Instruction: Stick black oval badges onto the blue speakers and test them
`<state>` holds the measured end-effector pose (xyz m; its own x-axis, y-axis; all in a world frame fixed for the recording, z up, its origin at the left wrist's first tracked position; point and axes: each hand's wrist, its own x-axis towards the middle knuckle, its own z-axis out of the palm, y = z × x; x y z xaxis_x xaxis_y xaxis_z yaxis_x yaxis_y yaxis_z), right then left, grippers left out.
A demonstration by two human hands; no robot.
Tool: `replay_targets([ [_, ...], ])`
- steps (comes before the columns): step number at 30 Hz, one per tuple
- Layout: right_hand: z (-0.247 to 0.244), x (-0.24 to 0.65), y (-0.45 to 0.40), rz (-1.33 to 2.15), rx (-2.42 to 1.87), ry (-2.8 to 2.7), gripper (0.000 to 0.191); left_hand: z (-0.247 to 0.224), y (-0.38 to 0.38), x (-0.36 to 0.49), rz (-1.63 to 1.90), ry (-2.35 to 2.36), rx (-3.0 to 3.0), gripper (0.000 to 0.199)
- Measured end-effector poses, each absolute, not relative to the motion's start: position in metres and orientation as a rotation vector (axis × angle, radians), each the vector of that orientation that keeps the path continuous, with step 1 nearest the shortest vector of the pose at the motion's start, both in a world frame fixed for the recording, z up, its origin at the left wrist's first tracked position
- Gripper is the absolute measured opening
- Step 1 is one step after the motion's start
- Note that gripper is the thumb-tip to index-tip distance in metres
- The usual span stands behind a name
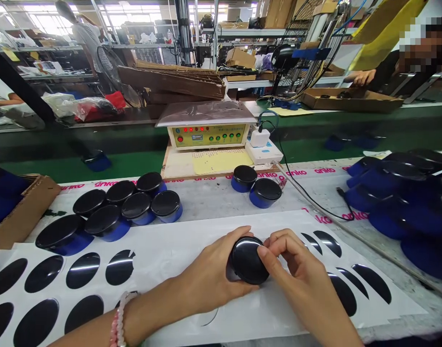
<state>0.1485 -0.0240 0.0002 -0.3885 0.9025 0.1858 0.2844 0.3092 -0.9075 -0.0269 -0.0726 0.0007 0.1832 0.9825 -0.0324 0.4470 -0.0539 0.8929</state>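
Note:
My left hand [210, 270] wraps round the side of a round black-topped unit [250, 260] above a white sheet [170, 270]. The fingers of my right hand [296, 270] are bent together, and the thumb and fingertips press on the right edge of the same unit's glossy top. Black round stickers [83, 270] lie on the sheet at the left, and more black stickers [371, 283] show at the right, partly behind my right hand. Blue units with black tops [107, 222] stand in a group behind the sheet on the left.
Two blue units [265, 193] stand near a yellow control box [210, 137] and a white adapter [263, 152]. A cable [315, 205] crosses the right side. More blue units [405, 193] are heaped far right; a cardboard box [22, 212] is at the left. A person's hand [363, 77] shows behind.

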Motion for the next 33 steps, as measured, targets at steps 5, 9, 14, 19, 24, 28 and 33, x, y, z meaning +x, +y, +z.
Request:
replay_targets([
  [5,0.004,0.148,-0.026,0.989,-1.12,-1.922,0.022,-0.001,-0.074,-0.026,0.822,1.397,1.627,0.08],
  [9,0.006,0.148,-0.027,0.946,-1.134,-1.97,0.023,-0.001,-0.073,-0.026,0.815,1.406,1.643,0.081],
  [14,0.009,0.15,-0.025,0.872,-1.123,-2.044,0.023,-0.001,-0.072,-0.025,0.805,1.411,1.661,0.081],
  [19,0.012,0.147,-0.033,0.589,-1.032,-2.154,0.018,-0.005,-0.074,-0.027,0.846,1.38,1.888,0.078],
  [24,0.018,0.156,-0.026,0.044,-0.991,-2.301,0.02,-0.002,-0.077,-0.03,0.733,1.364,2.217,0.072],
  [28,0.032,0.159,0.023,-0.162,-1.223,-2.325,0.026,0.005,-0.078,-0.026,0.583,1.36,2.46,0.052],
  [33,0.039,0.137,0.086,0.023,-1.164,-2.581,0.045,0.02,-0.083,-0.022,0.519,1.437,2.543,0.044],
])
